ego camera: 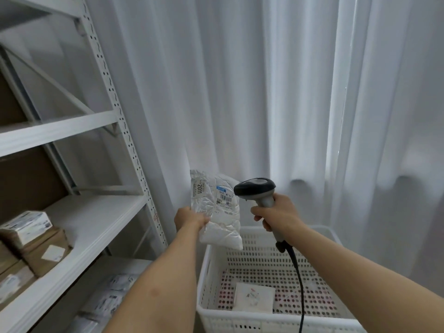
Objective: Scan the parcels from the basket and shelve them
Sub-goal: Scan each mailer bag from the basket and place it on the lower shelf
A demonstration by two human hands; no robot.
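My left hand (189, 218) grips a crinkled white poly-bag parcel (216, 210) by its left edge and holds it upright above the basket's far left corner, its shipping label facing me. My right hand (276, 216) is closed around the grey handle of a barcode scanner (255, 188), whose dark head points left at the label from a short distance. A black cable hangs from the scanner into the white perforated basket (211, 272). One flat white parcel (254, 298) lies on the basket floor.
A white metal shelving unit (96, 219) stands at the left. Cardboard boxes (40, 246) with labels sit on its middle shelf, and white bagged parcels (105, 301) lie on the lowest shelf. White curtains (264, 92) hang behind the basket.
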